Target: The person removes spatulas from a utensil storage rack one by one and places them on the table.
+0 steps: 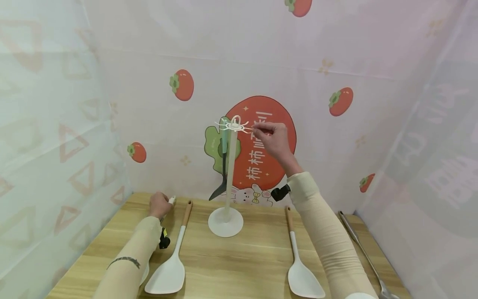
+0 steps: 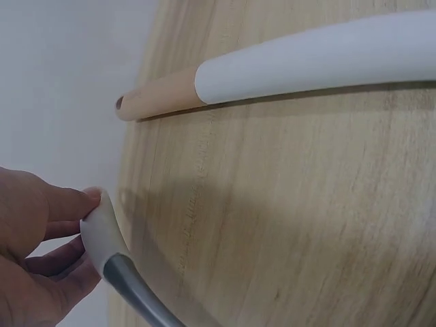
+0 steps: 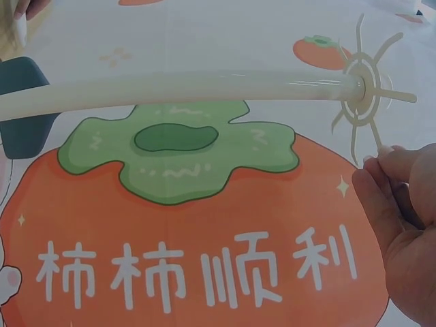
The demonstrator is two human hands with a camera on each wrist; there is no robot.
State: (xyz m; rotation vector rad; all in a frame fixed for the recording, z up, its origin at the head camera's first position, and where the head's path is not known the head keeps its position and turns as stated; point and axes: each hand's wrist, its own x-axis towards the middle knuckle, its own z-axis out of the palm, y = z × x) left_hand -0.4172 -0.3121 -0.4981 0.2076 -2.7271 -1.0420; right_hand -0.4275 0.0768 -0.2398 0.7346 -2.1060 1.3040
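Note:
My right hand (image 1: 275, 139) pinches the tip of one hook on a white rotating utensil rack (image 1: 229, 178). In the right wrist view, thumb and fingers of that hand (image 3: 409, 218) meet at a hook below the rack's hub (image 3: 368, 92). A dark turner with a teal handle (image 1: 224, 141) hangs on the rack's left side. At the table's far left, my left hand (image 1: 159, 205) grips the white handle end (image 2: 103, 228) of a utensil with a grey metal shaft (image 2: 136, 293). The forearm hides most of that utensil in the head view.
A white spatula with a wooden handle (image 1: 168, 274) lies right of my left arm. Another white spatula (image 1: 303, 278) lies left of my right arm. Along the right edge is a long metal utensil (image 1: 364, 251). A printed cloth wall (image 1: 261, 62) stands behind the wooden table (image 1: 224, 265).

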